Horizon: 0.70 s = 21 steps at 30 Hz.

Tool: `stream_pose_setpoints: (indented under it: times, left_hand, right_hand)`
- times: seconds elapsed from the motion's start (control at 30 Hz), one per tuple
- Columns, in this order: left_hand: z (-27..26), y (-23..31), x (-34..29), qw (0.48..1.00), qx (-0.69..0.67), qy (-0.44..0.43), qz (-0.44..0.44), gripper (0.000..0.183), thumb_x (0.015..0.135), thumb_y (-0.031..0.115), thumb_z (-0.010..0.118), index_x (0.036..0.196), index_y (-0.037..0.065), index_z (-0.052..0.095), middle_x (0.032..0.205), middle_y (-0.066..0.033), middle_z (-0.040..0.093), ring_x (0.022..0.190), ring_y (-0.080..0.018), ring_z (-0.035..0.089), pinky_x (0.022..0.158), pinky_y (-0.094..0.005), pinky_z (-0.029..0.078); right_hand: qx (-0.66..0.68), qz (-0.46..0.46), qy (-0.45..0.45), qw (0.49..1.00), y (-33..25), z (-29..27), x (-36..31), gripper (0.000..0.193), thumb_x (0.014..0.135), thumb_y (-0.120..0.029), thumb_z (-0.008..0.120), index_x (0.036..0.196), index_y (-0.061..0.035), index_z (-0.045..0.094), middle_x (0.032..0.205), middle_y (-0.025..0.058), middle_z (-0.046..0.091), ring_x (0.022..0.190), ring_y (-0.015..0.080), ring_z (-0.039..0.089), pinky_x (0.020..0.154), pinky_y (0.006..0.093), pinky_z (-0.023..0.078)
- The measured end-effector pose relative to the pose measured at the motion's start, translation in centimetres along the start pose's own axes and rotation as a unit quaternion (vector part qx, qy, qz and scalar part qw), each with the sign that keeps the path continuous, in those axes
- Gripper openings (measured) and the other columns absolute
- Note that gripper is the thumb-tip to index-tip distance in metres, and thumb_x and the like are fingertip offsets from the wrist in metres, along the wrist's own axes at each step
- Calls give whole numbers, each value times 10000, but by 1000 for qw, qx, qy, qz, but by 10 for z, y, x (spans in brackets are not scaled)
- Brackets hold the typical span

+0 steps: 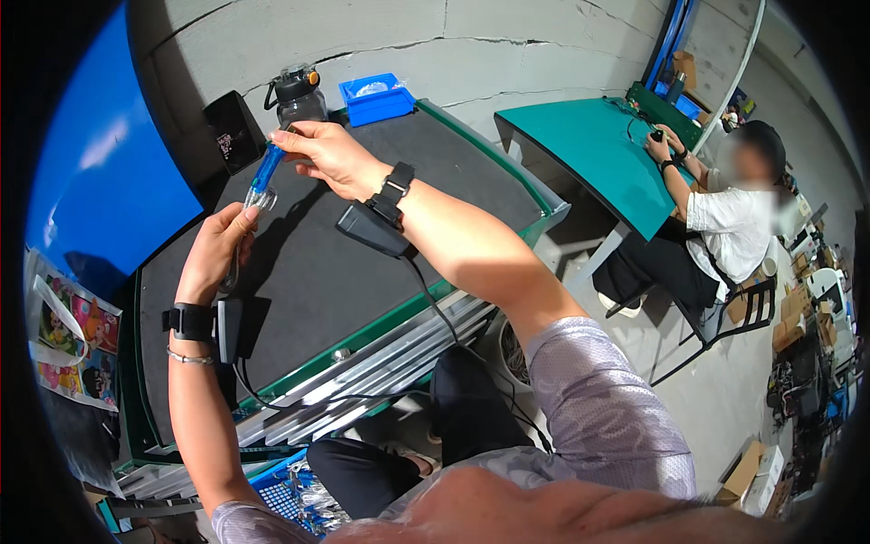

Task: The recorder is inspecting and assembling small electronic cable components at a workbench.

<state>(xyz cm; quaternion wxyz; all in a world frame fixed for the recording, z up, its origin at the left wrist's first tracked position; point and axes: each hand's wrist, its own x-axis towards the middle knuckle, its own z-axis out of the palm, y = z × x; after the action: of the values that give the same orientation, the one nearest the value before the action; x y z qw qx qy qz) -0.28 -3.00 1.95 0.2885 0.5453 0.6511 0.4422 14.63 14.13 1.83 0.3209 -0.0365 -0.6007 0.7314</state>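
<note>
One slim blue-and-clear item is held above the surface, toward its far left edge. Its blue upper end is pinched by the fingers of the right hand; its clear lower end is gripped by those of the left hand. Both ends should be supported in line, untwisted, with the black cord over the near edge left slack.
</note>
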Motion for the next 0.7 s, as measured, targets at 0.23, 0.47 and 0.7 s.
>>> stream_pose_setpoints:
  times: [0.23,0.47,0.7]
  left_hand:
    - [15,2,6,987,141,70,-10,400,982,375,569,751,49,540,578,33,457,513,-76,416,482,-258,337]
    - [14,12,2,996,64,63,12,388,985,377,565,761,61,554,573,47,443,507,-49,394,475,-233,310]
    - [10,16,-6,1000,0,6,6,361,993,371,552,786,75,543,606,66,412,515,-34,360,477,-213,283]
  right_hand:
    - [24,77,84,993,9,-11,8,196,908,-336,698,928,-141,700,897,-57,611,852,58,522,730,242,408]
    - [46,30,-14,998,-2,-17,9,273,944,-347,645,1095,-121,670,972,-44,620,911,73,568,828,260,436]
    - [24,6,-36,999,1,-18,10,298,944,-353,643,1108,-106,677,950,-29,657,919,87,586,853,282,442]
